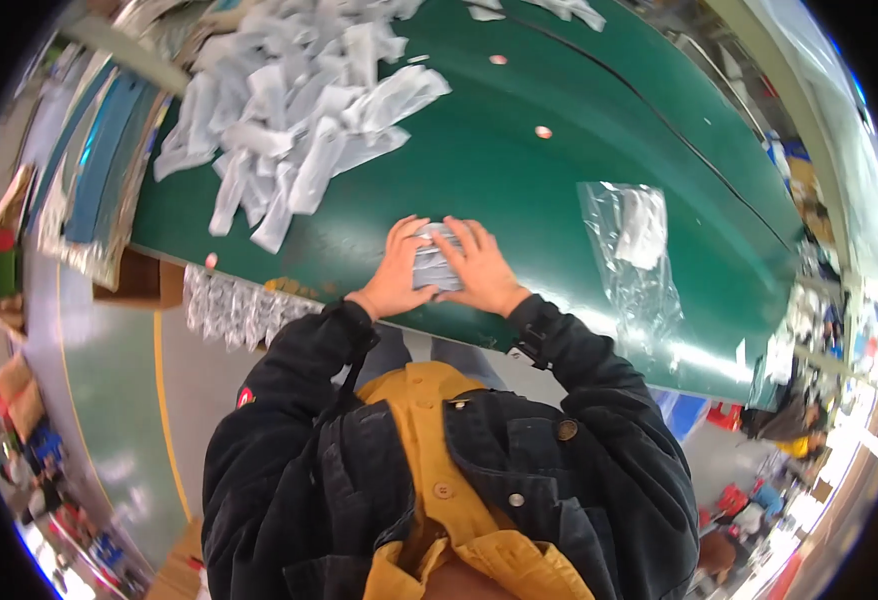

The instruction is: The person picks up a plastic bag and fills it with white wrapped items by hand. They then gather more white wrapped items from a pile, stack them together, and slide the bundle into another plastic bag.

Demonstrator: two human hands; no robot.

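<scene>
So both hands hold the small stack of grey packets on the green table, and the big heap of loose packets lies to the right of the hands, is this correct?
Not quite. In the head view the heap of loose packets lies up to the left of the hands; on the right lies a clear plastic bag. Both hands, left hand and right hand, do hold the stack on the green table.

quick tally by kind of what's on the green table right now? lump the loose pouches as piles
Stack of grey pouches pressed between left hand and right hand: 1
Big pile of loose grey pouches: 1
Clear plastic bag: 1
Small round pale discs: 2
Total: 5, all on the green table
</scene>
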